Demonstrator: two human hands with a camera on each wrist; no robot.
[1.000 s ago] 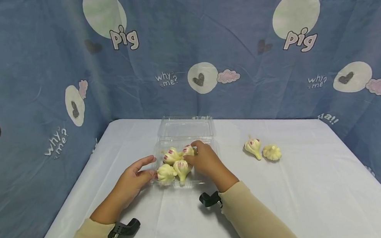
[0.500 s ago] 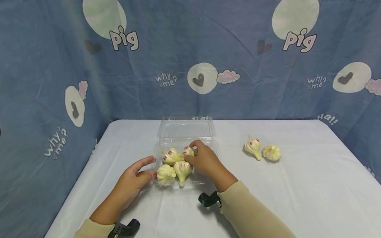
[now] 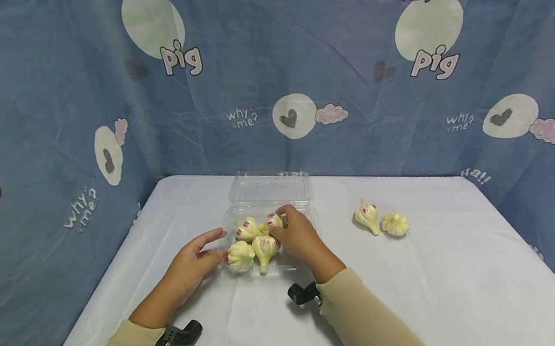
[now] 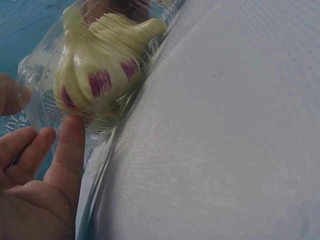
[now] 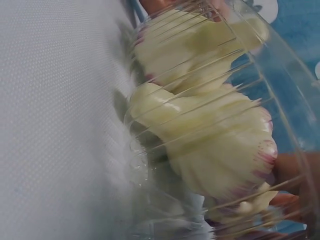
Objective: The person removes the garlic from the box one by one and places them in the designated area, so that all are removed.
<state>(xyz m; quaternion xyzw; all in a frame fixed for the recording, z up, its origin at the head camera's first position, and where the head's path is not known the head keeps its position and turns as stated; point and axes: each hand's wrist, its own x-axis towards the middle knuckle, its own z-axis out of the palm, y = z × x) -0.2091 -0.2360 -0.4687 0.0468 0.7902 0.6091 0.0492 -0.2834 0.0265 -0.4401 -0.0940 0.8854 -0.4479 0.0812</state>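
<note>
A clear plastic clamshell box lies with its lid folded back. Several garlic bulbs fill its base: one front left, one front centre with its stem toward me, one back left, one back right. My right hand reaches over the box's right side, thumb and index finger pinching the back right bulb. Beside the left wall stands my left hand, thumb and fingers spread. The left wrist view shows its fingertips right at the ribbed plastic, close to a purple-streaked bulb.
Two more garlic bulbs lie on the white-covered table to the right, one with a long stem, the other rounder. A blue printed curtain hangs behind and along the left of the table.
The head view has shifted slightly. Both hands keep nearly the same places at the box, the right one still on the back right bulb.
</note>
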